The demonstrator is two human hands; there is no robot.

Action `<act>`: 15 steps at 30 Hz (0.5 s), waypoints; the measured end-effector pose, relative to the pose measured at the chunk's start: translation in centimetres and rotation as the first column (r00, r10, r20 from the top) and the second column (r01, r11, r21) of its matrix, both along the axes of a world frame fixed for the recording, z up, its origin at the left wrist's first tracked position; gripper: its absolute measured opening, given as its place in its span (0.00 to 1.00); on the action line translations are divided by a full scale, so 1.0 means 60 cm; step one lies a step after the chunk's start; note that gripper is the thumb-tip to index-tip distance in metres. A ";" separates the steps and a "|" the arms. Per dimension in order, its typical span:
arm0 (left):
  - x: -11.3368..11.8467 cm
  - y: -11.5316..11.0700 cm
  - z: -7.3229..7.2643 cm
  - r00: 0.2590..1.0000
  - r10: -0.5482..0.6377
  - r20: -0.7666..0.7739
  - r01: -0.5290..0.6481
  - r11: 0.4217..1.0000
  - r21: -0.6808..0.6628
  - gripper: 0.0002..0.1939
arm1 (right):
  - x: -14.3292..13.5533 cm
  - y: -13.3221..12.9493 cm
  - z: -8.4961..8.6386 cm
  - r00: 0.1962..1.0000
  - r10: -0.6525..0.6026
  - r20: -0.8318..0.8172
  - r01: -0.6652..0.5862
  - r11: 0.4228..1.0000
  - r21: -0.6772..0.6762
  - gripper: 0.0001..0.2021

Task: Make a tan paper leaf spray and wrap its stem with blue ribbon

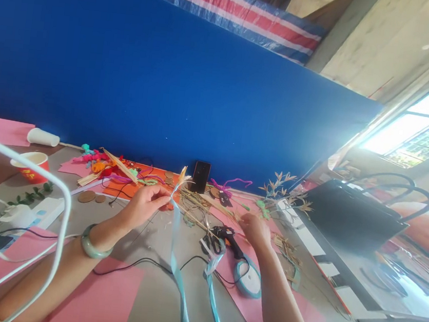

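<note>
Left hand [148,202] is pinching, thumb and fingers clamped together on the light-blue ribbon [175,231] just below a dried flower [182,176]; the grip is hiding whatever's inside it. The ribbon is trailing down over the counter [159,302] and getting cut off at the bottom edge. Right hand [256,230] is reaching in by the dried stems [204,201], but it's blocking its own fingers, so I honestly can't tell if they're apart or closed. A glue gun [233,242] is lying beside it, near partly covered scissors [212,244]. A white cable [64,216] is crossing the power strip [48,213], and glare is washing out the black bag [355,213].
</note>
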State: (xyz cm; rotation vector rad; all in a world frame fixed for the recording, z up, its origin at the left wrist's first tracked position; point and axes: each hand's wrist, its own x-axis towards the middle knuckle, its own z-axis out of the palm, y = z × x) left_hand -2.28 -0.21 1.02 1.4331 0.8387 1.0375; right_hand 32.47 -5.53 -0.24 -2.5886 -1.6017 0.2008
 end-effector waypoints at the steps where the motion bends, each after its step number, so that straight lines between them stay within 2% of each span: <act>1: 0.001 0.000 -0.001 1.000 -0.007 0.020 0.008 1.000 -0.011 0.08 | 0.023 0.006 -0.009 0.997 -0.064 0.048 0.065 0.998 -0.018 0.12; 3: 0.003 0.001 -0.004 0.998 -0.024 0.050 0.025 0.999 -0.025 0.08 | 0.056 0.015 -0.028 0.981 -0.146 0.125 0.153 0.987 -0.050 0.11; 9: 0.004 0.003 -0.012 0.993 -0.028 0.119 0.039 0.995 -0.096 0.08 | 0.092 0.036 -0.079 0.947 -0.194 0.256 0.230 0.966 -0.118 0.11; 15: 0.003 0.004 -0.007 0.990 -0.023 0.141 0.041 0.991 -0.124 0.08 | 0.100 0.040 -0.095 0.937 -0.186 0.295 0.235 0.962 -0.140 0.14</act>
